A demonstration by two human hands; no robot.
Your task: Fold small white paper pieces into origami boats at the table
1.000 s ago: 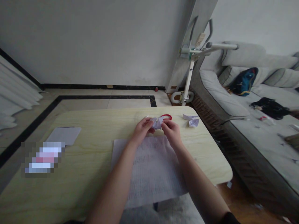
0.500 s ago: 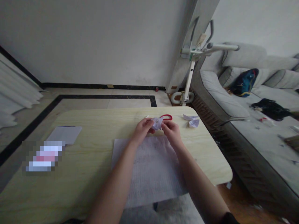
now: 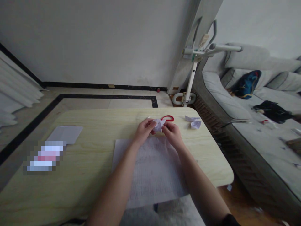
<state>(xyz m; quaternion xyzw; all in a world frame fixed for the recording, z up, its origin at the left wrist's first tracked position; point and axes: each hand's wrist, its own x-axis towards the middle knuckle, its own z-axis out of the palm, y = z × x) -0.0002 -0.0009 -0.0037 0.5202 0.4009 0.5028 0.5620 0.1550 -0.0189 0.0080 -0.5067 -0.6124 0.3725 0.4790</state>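
Note:
A small folded piece of white paper (image 3: 158, 124) is pinched between my two hands above the table. My left hand (image 3: 145, 128) grips its left side with thumb and fingers. On its right side my right hand (image 3: 172, 130) holds an edge. Just behind the right fingers lies a red-handled tool, probably scissors (image 3: 168, 118); only the red loop shows well. Below the hands a large printed sheet (image 3: 157, 169) lies flat, hanging over the near edge of the table. To the right rest folded paper pieces (image 3: 195, 125).
The pale wooden table (image 3: 94, 150) has rounded corners. At its left lie a white stack of paper or pad (image 3: 66, 134) and a blurred-out, bright rectangular item (image 3: 45, 156). A grey sofa (image 3: 235, 103) and a white exercise frame (image 3: 191, 78) stand beyond the right edge.
The view has shifted very slightly. Both hands keep their hold on the folded paper, which looks turned a little between the fingers.

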